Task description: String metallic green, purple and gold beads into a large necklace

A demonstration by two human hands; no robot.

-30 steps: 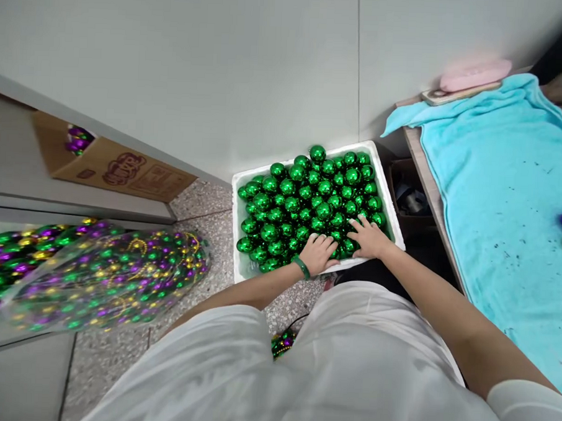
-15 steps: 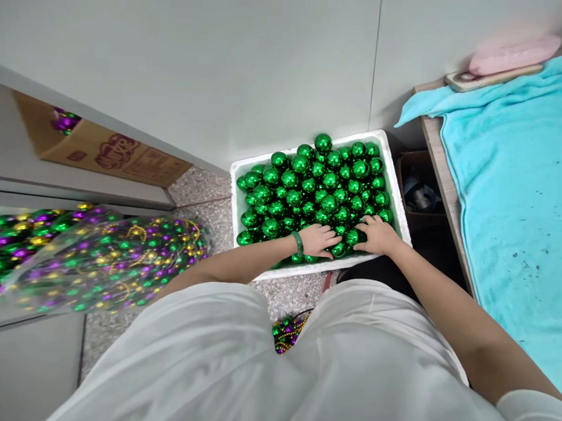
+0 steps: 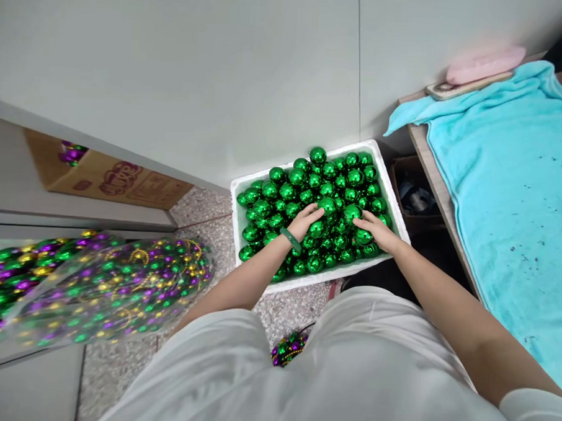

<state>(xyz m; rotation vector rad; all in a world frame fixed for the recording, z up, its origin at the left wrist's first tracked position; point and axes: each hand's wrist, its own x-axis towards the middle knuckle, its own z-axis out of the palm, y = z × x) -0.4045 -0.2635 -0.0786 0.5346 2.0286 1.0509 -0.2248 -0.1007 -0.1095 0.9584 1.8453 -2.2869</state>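
Note:
A white foam box (image 3: 236, 221) full of shiny green balls (image 3: 288, 192) sits on the floor before me. My left hand (image 3: 304, 224), with a green bangle (image 3: 291, 241) at the wrist, has its fingers curled round a green ball (image 3: 326, 206) above the pile. Close to its right, my right hand (image 3: 377, 231) grips another green ball (image 3: 353, 213) between thumb and fingers. Both held balls are raised slightly over the others. The undersides of these balls are hidden.
Clear bags of purple, green and gold beads (image 3: 138, 272) lie at the left, below a cardboard box (image 3: 119, 178). A turquoise towel (image 3: 506, 183) covers a table at the right, with a pink pouch (image 3: 485, 64) behind. More beads (image 3: 288, 349) lie between my legs.
Both hands have moved up from the front edge of the pile and spread slightly. Each has taken hold of a green ball. The view has shifted a little.

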